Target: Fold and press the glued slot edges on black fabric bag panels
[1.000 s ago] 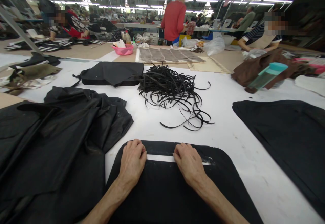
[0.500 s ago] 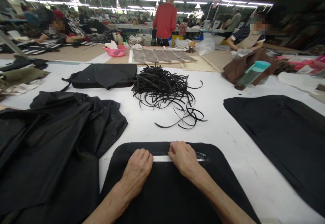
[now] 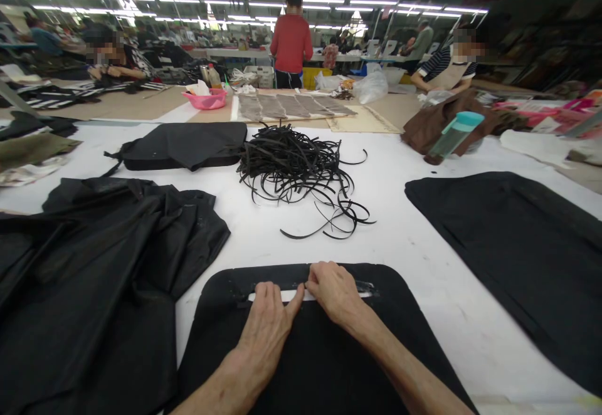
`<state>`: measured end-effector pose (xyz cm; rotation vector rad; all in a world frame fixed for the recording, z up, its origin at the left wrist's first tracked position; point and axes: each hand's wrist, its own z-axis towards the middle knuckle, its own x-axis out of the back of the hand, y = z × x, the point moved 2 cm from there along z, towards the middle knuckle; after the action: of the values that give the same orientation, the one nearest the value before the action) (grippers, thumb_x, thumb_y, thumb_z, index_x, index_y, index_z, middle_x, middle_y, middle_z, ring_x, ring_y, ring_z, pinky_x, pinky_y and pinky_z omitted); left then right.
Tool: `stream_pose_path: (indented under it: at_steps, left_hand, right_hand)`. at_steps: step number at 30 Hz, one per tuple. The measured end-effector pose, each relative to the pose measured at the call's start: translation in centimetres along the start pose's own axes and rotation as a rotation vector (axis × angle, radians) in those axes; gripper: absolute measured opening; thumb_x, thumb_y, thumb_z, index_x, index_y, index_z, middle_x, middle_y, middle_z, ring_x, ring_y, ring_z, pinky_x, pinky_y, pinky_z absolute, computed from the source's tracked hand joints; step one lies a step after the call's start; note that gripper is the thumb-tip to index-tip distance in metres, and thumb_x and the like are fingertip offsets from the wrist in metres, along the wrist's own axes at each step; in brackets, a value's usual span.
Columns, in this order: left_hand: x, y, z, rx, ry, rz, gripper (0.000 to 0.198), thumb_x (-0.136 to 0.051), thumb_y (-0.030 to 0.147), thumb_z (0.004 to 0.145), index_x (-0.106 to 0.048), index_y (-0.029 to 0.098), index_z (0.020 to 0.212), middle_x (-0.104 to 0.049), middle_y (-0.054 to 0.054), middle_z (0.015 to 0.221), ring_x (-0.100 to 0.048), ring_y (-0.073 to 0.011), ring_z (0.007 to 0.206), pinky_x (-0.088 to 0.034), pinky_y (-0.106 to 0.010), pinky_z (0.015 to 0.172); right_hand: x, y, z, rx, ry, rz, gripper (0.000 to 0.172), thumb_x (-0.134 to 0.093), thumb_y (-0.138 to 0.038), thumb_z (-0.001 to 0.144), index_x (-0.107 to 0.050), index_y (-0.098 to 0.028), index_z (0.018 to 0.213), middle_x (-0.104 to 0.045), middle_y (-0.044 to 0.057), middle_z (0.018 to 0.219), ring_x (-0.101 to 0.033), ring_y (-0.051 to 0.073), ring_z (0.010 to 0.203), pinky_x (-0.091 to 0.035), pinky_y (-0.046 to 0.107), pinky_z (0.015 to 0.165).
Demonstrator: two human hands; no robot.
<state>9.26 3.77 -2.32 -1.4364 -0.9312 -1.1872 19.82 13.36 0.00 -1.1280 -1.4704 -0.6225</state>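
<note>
A black rounded fabric panel [image 3: 399, 333] lies flat in front of me on the white table [image 3: 414, 246]. A narrow slot [image 3: 263, 294] is cut across its upper part, and the white table shows through it. My left hand [image 3: 270, 327] lies flat on the panel just below the slot, fingers stretched forward and together. My right hand [image 3: 335, 291] sits right beside it, fingers curled down and pressed onto the slot's edge. The two hands touch at the fingertips. I cannot make out anything held in either hand.
A heap of black straps [image 3: 296, 164] lies beyond the panel. Crumpled black cloth [image 3: 103, 264] fills the left side, another black panel [image 3: 512, 239] the right. A folded black piece [image 3: 183, 144] and a teal-capped bottle [image 3: 454, 131] sit farther back. Other people work at distant tables.
My hands have come together along the slot, from well apart to touching. My left hand went from curled to flat. The view has shifted a little to the right.
</note>
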Motion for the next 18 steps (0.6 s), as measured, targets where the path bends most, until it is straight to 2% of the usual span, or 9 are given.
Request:
stream_pose_path:
  at_steps: [3,7,9,12,14,16,18]
  left_hand:
    - [-0.4,-1.8,-1.0,-0.017,0.029,-0.056,0.057,-0.037,-0.002,0.073,-0.049,0.017,0.125,-0.061,-0.012,0.088,-0.057,-0.0277,0.083,-0.046,-0.045,0.075]
    - [-1.5,-4.4,-3.0,-0.005,0.072,-0.013,0.052,-0.038,-0.002,0.074,-0.051,0.015,0.123,-0.056,-0.016,0.118,-0.053,-0.0297,0.103,-0.044,-0.046,0.086]
    - [-2.0,-5.2,-3.7,0.022,0.087,-0.001,0.053,-0.038,-0.003,0.074,-0.051,0.016,0.122,-0.053,-0.016,0.125,-0.052,-0.0307,0.107,-0.043,-0.047,0.087]
    - [-2.1,-5.6,-3.9,0.080,0.079,-0.067,0.057,-0.036,-0.006,0.072,-0.055,0.019,0.119,-0.055,-0.012,0.124,-0.052,-0.0289,0.107,-0.043,-0.045,0.089]
    - [-1.7,-5.7,-3.5,0.162,0.079,-0.116,0.055,-0.035,-0.008,0.071,-0.058,0.016,0.115,-0.056,-0.012,0.123,-0.052,-0.0285,0.108,-0.044,-0.043,0.089]
    - [-1.0,-5.4,-2.7,0.253,0.117,-0.134,0.051,-0.035,-0.007,0.072,-0.058,0.010,0.114,-0.055,-0.015,0.122,-0.051,-0.0294,0.108,-0.044,-0.043,0.090]
    - [-0.3,-4.5,-1.8,0.252,0.176,-0.163,0.048,-0.036,-0.005,0.074,-0.055,0.008,0.116,-0.055,-0.015,0.121,-0.050,-0.0289,0.108,-0.043,-0.043,0.091]
  right_hand:
    - [0.2,0.1,-0.1,0.006,-0.009,0.017,0.015,-0.051,-0.014,0.076,-0.065,-0.019,0.072,-0.068,0.005,0.077,-0.060,0.020,0.076,-0.033,0.028,0.062]
    - [0.4,0.1,-0.1,0.022,-0.018,0.037,0.015,-0.052,-0.014,0.075,-0.064,-0.020,0.069,-0.067,0.003,0.075,-0.059,0.018,0.073,-0.031,0.027,0.059]
    - [0.3,0.1,-0.2,0.026,-0.017,0.040,0.016,-0.051,-0.013,0.075,-0.064,-0.020,0.068,-0.066,0.003,0.074,-0.059,0.018,0.072,-0.030,0.027,0.059]
    - [0.3,0.0,-0.2,0.025,-0.010,0.035,0.017,-0.050,-0.013,0.075,-0.064,-0.020,0.069,-0.066,0.003,0.073,-0.058,0.018,0.071,-0.030,0.027,0.058]
    - [0.3,-0.1,-0.3,0.027,-0.007,0.032,0.017,-0.050,-0.013,0.075,-0.064,-0.020,0.069,-0.067,0.003,0.073,-0.058,0.018,0.071,-0.030,0.027,0.058]
    - [0.3,-0.1,-0.4,0.028,-0.005,0.029,0.018,-0.049,-0.012,0.075,-0.065,-0.020,0.070,-0.067,0.003,0.074,-0.058,0.017,0.071,-0.030,0.026,0.058]
    - [0.3,-0.2,-0.5,0.032,0.003,0.025,0.017,-0.049,-0.012,0.075,-0.065,-0.020,0.071,-0.067,0.003,0.075,-0.058,0.018,0.072,-0.031,0.026,0.059]
